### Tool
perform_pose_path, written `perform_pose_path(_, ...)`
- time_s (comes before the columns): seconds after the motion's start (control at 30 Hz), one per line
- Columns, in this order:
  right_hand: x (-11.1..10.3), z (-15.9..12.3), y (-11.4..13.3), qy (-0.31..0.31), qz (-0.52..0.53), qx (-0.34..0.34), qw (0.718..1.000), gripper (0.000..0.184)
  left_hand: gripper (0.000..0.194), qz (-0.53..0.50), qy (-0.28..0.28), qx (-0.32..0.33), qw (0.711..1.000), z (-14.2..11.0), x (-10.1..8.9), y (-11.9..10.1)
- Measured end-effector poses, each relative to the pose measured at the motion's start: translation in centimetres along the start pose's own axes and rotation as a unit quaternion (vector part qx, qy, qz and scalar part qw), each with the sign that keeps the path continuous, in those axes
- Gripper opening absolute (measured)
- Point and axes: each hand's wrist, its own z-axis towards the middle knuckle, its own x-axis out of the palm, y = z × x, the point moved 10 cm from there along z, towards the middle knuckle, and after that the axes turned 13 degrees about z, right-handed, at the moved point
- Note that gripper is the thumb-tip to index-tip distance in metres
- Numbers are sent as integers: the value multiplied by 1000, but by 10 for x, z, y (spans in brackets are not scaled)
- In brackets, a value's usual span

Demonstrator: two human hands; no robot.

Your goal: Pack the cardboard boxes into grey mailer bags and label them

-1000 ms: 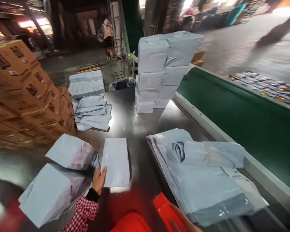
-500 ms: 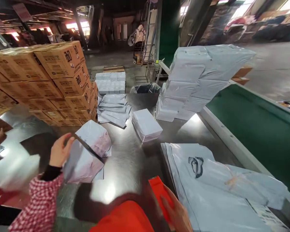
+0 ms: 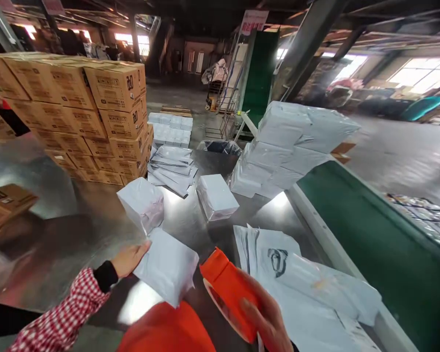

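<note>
The right hand (image 3: 262,320) is clenching an orange tape dispenser (image 3: 225,293) at the near edge, lifting it higher than a moment ago. The left hand (image 3: 130,260) is lying open, its fingers (image 3: 141,252) reaching against a white poly mailer packet (image 3: 166,266) on the steel table (image 3: 95,234). Farther on, a second packet (image 3: 141,205) and a third packet (image 3: 215,196) are sitting apart, loose printed mailers (image 3: 300,278) are lying to the right beside a green conveyor belt (image 3: 355,230), and stacked packets (image 3: 278,142) are rising beyond.

Warehouse packing area, stacked cardboard cartons (image 3: 95,112), steel table (image 3: 209,239), green conveyor belt (image 3: 366,230)
</note>
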Motion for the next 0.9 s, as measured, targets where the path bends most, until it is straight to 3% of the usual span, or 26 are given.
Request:
perform_pose_path(0.07, -4, -11, 17, 5, 6, -15, 1000, 44, 62, -19, -104, 34, 994, -24, -22, -27)
perform_pose_path(0.1, -2, -17, 26, 15, -1, -34, 999, 43, 61, -73, -124, 56, 988, -37, -27, -42)
perform_pose_path(0.13, 2, -23, 34, 34, -8, -55, 998, 43, 63, -153, -97, 80, 980, -49, -22, -57)
perform_pose_path(0.17, 9, -29, 40, 60, -13, -76, 995, 44, 63, -247, -29, 106, 963, -59, -8, -76)
perform_pose_path(0.23, 26, -39, 49, 109, -24, -117, 987, 48, 57, -412, 140, 132, 890, -82, 29, -113)
perform_pose_path(0.27, 32, -41, 53, 118, -33, -132, 984, 48, 50, -469, 198, 126, 852, -92, 45, -126)
perform_pose_path(0.33, 42, -42, 61, 119, -50, -155, 980, 48, 36, -529, 233, 87, 811, -97, 66, -133)
perform_pose_path(0.4, 55, -37, 68, 134, -61, -143, 979, 46, 36, -534, 222, 52, 814, -92, 76, -125)
perform_pose_path(0.47, 73, -28, 73, 173, -61, -95, 978, 45, 41, -490, 200, 41, 847, -84, 74, -115)
perform_pose_path(0.53, 91, -17, 76, 207, -46, -28, 977, 46, 46, -411, 166, 52, 895, -73, 57, -106)
perform_pose_path(0.63, 103, -2, 79, 241, 0, 66, 968, 53, 49, -306, 93, 58, 946, -50, 6, -84)
perform_pose_path(0.7, 91, 5, 77, 249, -8, 97, 964, 54, 51, -288, 31, 25, 957, -28, -34, -49)
perform_pose_path(0.77, 61, 7, 67, 237, -66, 100, 964, 51, 55, -288, -50, -21, 956, -4, -68, -2)
perform_pose_path(0.8, 43, 6, 56, 224, -104, 103, 964, 50, 56, -280, -83, -38, 956, 6, -76, 22)
perform_pose_path(0.83, 24, 4, 42, 206, -140, 113, 962, 48, 54, -261, -96, -46, 959, 16, -75, 40)
perform_pose_path(0.9, -3, -4, 3, 175, -178, 144, 958, 47, 52, -197, -69, -47, 977, 32, -45, 61)
